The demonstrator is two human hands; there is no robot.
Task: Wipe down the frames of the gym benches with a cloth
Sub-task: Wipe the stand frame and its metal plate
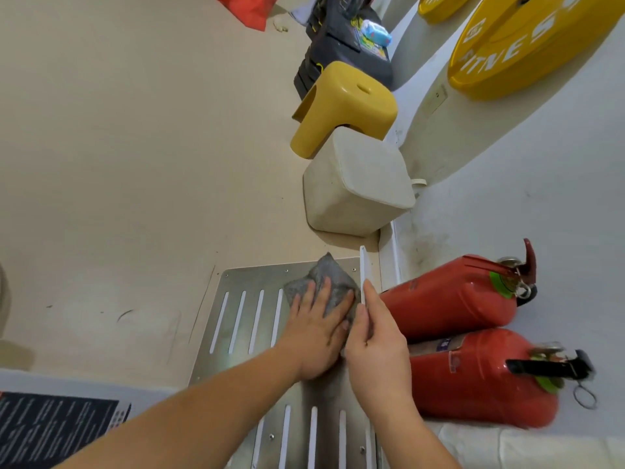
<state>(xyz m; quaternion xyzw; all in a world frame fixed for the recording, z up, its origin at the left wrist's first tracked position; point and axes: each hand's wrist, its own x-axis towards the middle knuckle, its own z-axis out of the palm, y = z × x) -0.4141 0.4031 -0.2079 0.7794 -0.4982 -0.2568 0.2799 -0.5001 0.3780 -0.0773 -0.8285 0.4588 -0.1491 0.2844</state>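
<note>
From the head camera, looking down along both bare forearms: pressing flat with the left hand (pixel 316 333), fingers straight and slightly spread, onto a grey cloth (pixel 324 270) bunched at the far right corner of a slotted metal plate (pixel 243 319) lying on the beige floor (pixel 135 164). Pinching with the right hand (pixel 375 346), thumb stretched forward and fingers curled, the white upright edge (pixel 363 265) along the plate's right side, just beside the cloth and touching the left hand's fingertips. Immediately right of that edge, lying on their sides against the white wall (pixel 541 214): two red fire extinguishers, the farther (pixel 453 296) and the nearer (pixel 480 377), crowding the right wrist. Beyond the plate, along the wall: a pale cube stool (pixel 358 184), then a yellow plastic stool (pixel 348 106) touching it, then a dark stack (pixel 341 45). Higher on the wall, a yellow round sign (pixel 527 45) lettered FITNESS. At lower left, a dark printed mat (pixel 54 428).
</note>
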